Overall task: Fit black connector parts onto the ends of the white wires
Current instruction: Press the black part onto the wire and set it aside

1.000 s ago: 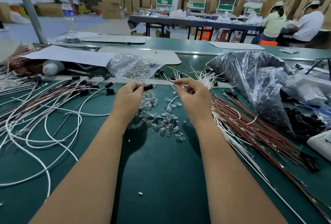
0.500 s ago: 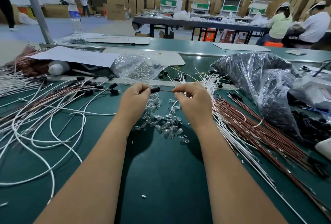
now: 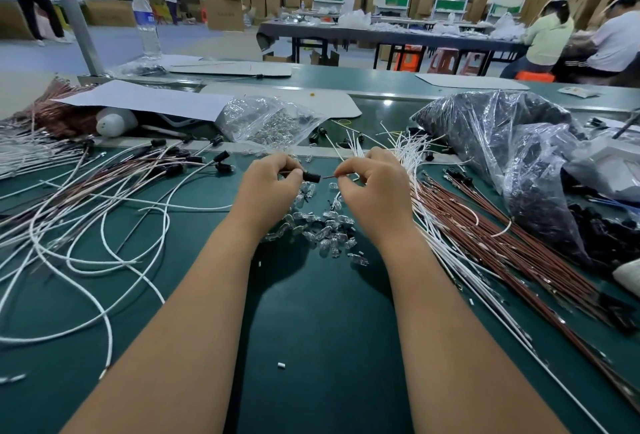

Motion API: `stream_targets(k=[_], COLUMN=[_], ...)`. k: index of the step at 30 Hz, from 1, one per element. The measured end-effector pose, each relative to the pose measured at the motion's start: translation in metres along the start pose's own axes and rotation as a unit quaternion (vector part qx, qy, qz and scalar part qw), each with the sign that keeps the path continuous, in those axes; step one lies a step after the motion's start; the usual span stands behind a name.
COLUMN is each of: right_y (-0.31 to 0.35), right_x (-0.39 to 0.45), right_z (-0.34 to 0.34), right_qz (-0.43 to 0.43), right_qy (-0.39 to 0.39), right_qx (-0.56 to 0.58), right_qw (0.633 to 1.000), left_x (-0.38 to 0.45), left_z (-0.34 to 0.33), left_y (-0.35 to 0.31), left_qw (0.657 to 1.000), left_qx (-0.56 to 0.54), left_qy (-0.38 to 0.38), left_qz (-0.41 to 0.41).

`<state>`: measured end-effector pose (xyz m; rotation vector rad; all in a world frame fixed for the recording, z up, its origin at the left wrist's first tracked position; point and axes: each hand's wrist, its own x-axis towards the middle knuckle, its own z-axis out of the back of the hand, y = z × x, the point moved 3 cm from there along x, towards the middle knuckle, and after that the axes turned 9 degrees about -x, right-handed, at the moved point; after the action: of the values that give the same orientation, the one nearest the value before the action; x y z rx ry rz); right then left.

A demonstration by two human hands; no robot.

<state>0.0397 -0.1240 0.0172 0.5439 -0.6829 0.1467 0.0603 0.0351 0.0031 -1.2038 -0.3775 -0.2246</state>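
My left hand (image 3: 268, 187) pinches a small black connector (image 3: 311, 176) over the green table (image 3: 311, 329). My right hand (image 3: 372, 187) pinches a thin wire end (image 3: 329, 177) whose tip sits right at the connector's open side. A fan of loose white wires (image 3: 408, 146) lies just behind and right of my right hand. At the left, several white and brown wires with black connectors on their ends (image 3: 221, 156) are spread in loops. Below my hands lies a heap of small clear bulbs (image 3: 322, 229).
A clear bag of bulbs (image 3: 270, 121) lies behind my hands. A big plastic bag of black connectors (image 3: 502, 142) fills the right side, with brown wires (image 3: 502, 243) beside it. Paper sheets, a water bottle (image 3: 147, 24) and a grey post (image 3: 74, 14) stand at the back left. Seated workers are at the far right.
Both hands have come slightly nearer to me and lower. The wire end in my right hand has moved up to the black connector in my left.
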Motion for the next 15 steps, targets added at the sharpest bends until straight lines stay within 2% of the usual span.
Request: stream_targets(k=[4, 10, 15], right_y=[-0.0014, 0.0019, 0.0022], right_x=[0.0003, -0.0011, -0.0022], right_z=[0.0014, 0.0038, 0.0038], right_qz=[0.005, -0.005, -0.008], right_qy=[-0.009, -0.035, -0.035], right_qx=[-0.019, 0.011, 0.025], right_qw=[1.000, 0.999, 0.999], left_x=[0.0007, 0.0005, -0.0005], left_z=[-0.0003, 0.0009, -0.0001], left_y=[-0.0001, -0.0025, -0.0052], left_qw=[1.000, 0.997, 0.996], left_qx=[-0.002, -0.079, -0.091], left_qy=[-0.004, -0.002, 0.002], left_qz=[0.002, 0.009, 0.002])
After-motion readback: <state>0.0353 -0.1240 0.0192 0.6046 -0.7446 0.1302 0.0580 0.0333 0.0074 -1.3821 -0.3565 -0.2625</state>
